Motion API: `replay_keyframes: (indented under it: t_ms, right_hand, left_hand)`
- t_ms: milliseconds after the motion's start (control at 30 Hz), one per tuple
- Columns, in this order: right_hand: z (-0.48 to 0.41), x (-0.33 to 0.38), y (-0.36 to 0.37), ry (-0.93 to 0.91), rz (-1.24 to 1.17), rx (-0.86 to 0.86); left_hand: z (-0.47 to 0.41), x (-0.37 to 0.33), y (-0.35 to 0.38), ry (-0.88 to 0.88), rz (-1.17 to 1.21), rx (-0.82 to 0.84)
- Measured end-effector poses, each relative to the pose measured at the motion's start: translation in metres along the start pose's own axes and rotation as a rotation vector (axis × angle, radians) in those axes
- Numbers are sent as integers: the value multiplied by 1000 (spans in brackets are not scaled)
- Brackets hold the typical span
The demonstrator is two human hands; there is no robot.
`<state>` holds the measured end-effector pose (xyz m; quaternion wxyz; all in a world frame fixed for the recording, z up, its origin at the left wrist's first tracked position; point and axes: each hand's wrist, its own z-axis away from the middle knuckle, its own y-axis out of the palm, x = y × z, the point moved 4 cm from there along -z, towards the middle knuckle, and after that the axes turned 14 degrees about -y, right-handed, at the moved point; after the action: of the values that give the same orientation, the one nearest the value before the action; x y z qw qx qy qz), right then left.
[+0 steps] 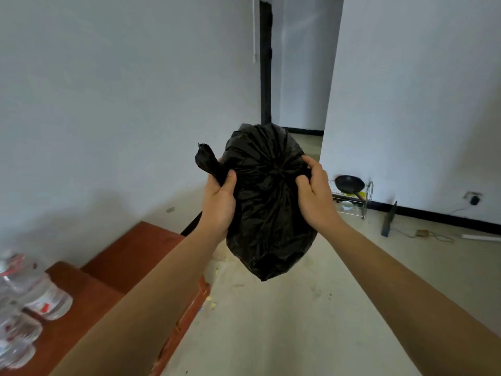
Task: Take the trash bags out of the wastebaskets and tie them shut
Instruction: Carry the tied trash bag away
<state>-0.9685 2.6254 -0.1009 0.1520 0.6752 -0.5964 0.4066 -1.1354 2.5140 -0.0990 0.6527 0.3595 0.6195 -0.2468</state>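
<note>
White walls (108, 104), pale floor (298, 321), one dark doorway (265, 63) behind. One black trash bag (268, 202) up in the air between two hands, mouth gathered into creases. Left hand (219, 204) clenched round one twisted tail (208, 162); right hand (315, 196) gripping a fold opposite. Lower left, one reddish desk (130, 253) with about four blurred water bottles (40, 297). One pan (349, 184) in one wire rack (352, 208).

Light was soft, cool, even; faint shadows on wall (108, 104); wide-angle bending at edges; bottles (24, 302) lower-left blurred.
</note>
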Motion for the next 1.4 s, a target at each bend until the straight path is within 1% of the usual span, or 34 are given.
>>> replay_keyframes:
  t_ms: [167, 333, 367, 500, 600, 733, 967, 1100, 1167, 1300, 1400]
  right_hand:
    - [-106, -89, 38, -18, -14, 41]
    - [-234, -188, 98, -58, -23, 56]
    - [-251, -198, 105, -71, -24, 58]
    - [-360, -257, 140, -52, -21, 82]
    - [-434, -298, 156, -35, -7, 60]
    - [-511, -367, 169, -10, -5, 19]
    - [-659, -528, 187, -7, 2, -50]
    - [-762, -610, 198, 55, -40, -22]
    - [-816, -641, 208, 53, -43, -1]
    - [-911, -694, 241, 66, -95, 27]
    - [-970, -739, 274, 82, -86, 69]
  left_hand:
    - [-131, 17, 20, -3, 17, -35]
    - [-291, 39, 30, 18, 73, -34]
    - [-312, 40, 31, 20, 76, -32]
    - [-441, 29, 44, 6, 67, -24]
    - [-528, 17, 62, -6, 62, -12]
    - [-634, 28, 94, -26, 35, 20]
    - [-844, 69, 172, 2, 0, 81]
    - [-968, 75, 216, -10, -35, 81]
    - [-1028, 71, 229, 5, -40, 80]
    - [-1132, 68, 240, -3, -14, 40]
    - [-1205, 77, 239, -24, -3, -6]
